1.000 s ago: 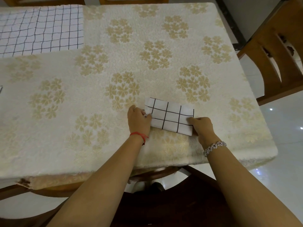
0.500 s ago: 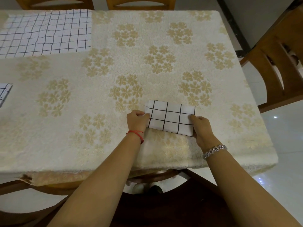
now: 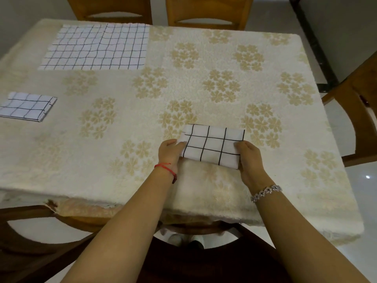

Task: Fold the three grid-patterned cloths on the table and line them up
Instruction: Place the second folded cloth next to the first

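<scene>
near edge: our left hand (image 3: 170, 153) and right hand (image 3: 250, 158) pinch the folded cloth (image 3: 212, 147) ends
far left: open cloth (image 3: 95, 48) lies flat
left edge: second folded cloth (image 3: 28, 107)

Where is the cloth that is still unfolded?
The unfolded cloth lies flat at the table's far left in the head view, in front of a chair, beyond the folded cloth at the left edge.

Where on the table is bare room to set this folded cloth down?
The widest bare stretch of tablecloth runs from the folded cloth in the left hand and right hand to the far right edge. A narrower bare strip lies between the small folded cloth at left and the held one. The far left is taken by the unfolded cloth.
</scene>
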`<action>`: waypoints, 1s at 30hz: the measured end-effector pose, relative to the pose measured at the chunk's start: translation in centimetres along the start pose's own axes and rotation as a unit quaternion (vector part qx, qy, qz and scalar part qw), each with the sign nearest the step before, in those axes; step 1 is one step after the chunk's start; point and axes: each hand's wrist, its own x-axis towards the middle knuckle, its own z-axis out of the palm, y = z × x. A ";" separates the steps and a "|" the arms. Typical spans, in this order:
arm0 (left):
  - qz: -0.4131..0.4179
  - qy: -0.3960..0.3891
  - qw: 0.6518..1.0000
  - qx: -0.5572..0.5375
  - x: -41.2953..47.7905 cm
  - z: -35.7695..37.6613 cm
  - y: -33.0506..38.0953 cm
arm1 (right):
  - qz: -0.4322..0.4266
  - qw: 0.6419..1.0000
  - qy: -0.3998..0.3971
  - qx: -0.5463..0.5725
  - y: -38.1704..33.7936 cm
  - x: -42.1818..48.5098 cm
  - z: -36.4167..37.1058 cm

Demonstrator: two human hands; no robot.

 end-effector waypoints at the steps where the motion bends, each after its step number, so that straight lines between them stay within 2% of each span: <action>1: -0.005 -0.003 1.000 -0.002 -0.2 -0.4 0.2 | -0.002 1.000 -0.003 0.003 -0.1 0.0 0.5; 10: -0.032 0.006 0.999 -0.011 -0.8 -5.9 1.4 | 0.029 0.997 -0.071 0.008 -0.9 -1.0 5.3; 14: -0.062 -0.008 0.994 -0.093 -1.9 -9.4 2.0 | 0.046 0.991 -0.125 0.003 -0.9 -1.9 8.4; 16: -0.048 -0.008 0.991 -0.122 -2.3 -11.2 2.2 | 0.055 0.987 -0.149 -0.005 -0.9 -2.4 10.1; 23: 0.024 0.074 0.983 -0.166 -3.6 -17.6 3.1 | 0.060 0.974 -0.215 -0.036 -0.8 -5.5 15.7; 30: 0.053 0.112 0.976 -0.181 -5.1 -24.2 3.6 | 0.012 0.963 -0.262 -0.058 -0.4 -10.2 20.8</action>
